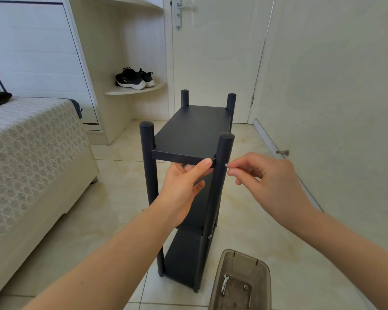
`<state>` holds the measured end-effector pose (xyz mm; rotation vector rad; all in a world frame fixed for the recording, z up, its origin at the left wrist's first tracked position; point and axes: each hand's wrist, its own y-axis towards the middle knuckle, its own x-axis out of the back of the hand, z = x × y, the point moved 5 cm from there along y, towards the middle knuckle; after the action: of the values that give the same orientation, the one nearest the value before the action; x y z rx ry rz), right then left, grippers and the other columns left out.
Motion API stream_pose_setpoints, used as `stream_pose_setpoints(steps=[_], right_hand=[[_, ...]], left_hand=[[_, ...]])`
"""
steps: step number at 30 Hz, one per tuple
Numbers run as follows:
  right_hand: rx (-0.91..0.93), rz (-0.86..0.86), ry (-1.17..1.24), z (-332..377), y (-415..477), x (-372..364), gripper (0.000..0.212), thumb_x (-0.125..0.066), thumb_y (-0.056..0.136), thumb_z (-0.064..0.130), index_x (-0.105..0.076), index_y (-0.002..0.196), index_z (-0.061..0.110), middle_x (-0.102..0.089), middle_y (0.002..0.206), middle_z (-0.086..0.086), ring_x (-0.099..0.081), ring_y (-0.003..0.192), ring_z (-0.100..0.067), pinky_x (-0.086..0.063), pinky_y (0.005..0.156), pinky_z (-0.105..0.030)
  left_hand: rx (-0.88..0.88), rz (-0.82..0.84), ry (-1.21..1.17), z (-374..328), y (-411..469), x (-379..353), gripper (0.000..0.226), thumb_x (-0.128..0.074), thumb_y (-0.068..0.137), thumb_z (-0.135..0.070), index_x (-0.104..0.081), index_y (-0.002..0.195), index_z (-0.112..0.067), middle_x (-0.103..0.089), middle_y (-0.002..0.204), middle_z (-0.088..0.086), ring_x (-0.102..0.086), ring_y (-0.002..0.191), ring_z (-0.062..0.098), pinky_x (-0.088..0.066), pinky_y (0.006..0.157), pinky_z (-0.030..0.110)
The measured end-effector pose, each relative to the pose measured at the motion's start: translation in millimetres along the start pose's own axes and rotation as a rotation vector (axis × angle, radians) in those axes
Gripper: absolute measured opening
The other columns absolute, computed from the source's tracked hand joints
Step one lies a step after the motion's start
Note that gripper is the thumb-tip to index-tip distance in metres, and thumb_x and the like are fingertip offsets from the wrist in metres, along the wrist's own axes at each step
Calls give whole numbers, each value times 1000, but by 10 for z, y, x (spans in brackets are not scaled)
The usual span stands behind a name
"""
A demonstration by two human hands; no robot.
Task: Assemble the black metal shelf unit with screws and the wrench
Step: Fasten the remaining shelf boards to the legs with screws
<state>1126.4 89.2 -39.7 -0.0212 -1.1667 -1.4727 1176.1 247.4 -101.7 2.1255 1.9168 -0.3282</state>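
The black metal shelf unit (189,130) stands upright on the tiled floor with four round posts and a top panel. My left hand (184,186) grips the near edge of the top panel from below, thumb on its front lip beside the near right post (222,171). My right hand (267,182) pinches a small silver screw (226,165) and holds its tip against the right side of that post. A silver wrench (225,284) lies in a brown translucent plastic box (240,280) on the floor at the bottom right. Another screw head (210,237) shows lower on the same post.
A bed (31,153) fills the left side. A white door (213,59) and wall (334,97) bound the right, with a doorstop (283,152) low on the wall. Black sneakers (133,78) sit on a corner shelf behind. Loose screws lie in the box.
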Motion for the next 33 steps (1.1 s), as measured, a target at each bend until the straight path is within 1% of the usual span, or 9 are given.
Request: stream_pose_setpoints(steps=[5,10,14,16,19,24,27,30,33], right_hand=[[-7,-1,11,-9,13,-28,10,-70,90,14,-73,99,16,-63,78,24,-66,78,2,-52,76,-12],[0,-11,-4,-12,13,-30,10,-70,90,14,-73,99,15,-65,78,20,-66,79,-1,-52,78,-13],[101,-24,-98,31,3,-50,11,-70,89,13,-72,100,13,-70,84,11,-66,79,-4,-53,82,-19],[44,-28,-39,-2,-2,-48,12,-70,89,14,-71,101,14,-69,85,13,-66,82,-2,-53,82,-18],[-39,-26,41,-50,3,-45,11,-70,90,16,-71,100,16,-69,83,15,-68,78,0,-54,79,-17],[-70,-19,74,-67,-3,-62,9,-70,90,14,-72,98,16,-70,82,14,-68,78,-1,-55,78,-19],[-73,2,71,-58,-2,-73,9,-69,90,13,-70,97,18,-68,83,17,-68,81,-3,-55,80,-21],[-69,3,54,-48,-2,-69,10,-70,89,14,-71,97,20,-67,82,21,-67,80,-2,-55,78,-19],[-132,-23,108,-68,4,-61,7,-71,89,15,-72,94,19,-68,73,14,-67,73,-4,-53,73,-17]], left_hand=[[-3,0,0,-1,-1,-2,13,-67,93,-20,-59,104,-20,-73,76,-14,-72,92,3,-45,85,31],[0,-13,7,10,11,5,16,-68,92,-21,-59,105,-21,-73,76,-15,-72,91,2,-45,82,29],[2,-17,8,16,19,4,19,-68,93,-22,-59,109,-18,-73,77,-14,-72,92,4,-45,82,29],[4,-18,7,19,19,-2,20,-68,93,-22,-59,110,-17,-73,77,-14,-72,92,3,-44,82,29],[6,-17,10,16,14,-4,19,-68,93,-21,-59,109,-17,-73,77,-15,-72,91,3,-45,81,28],[6,-25,16,17,10,1,27,-69,92,-23,-58,116,-17,-73,79,-16,-72,92,2,-45,81,28],[1,-26,10,16,12,5,31,-69,92,-22,-58,120,-15,-74,81,-14,-72,93,4,-45,79,28],[-5,-20,6,10,7,1,31,-68,93,-21,-57,121,-16,-74,80,-14,-72,93,4,-44,81,29],[-12,-8,18,11,3,-10,27,-67,93,-21,-57,118,-19,-74,81,-14,-72,93,3,-43,79,28]])
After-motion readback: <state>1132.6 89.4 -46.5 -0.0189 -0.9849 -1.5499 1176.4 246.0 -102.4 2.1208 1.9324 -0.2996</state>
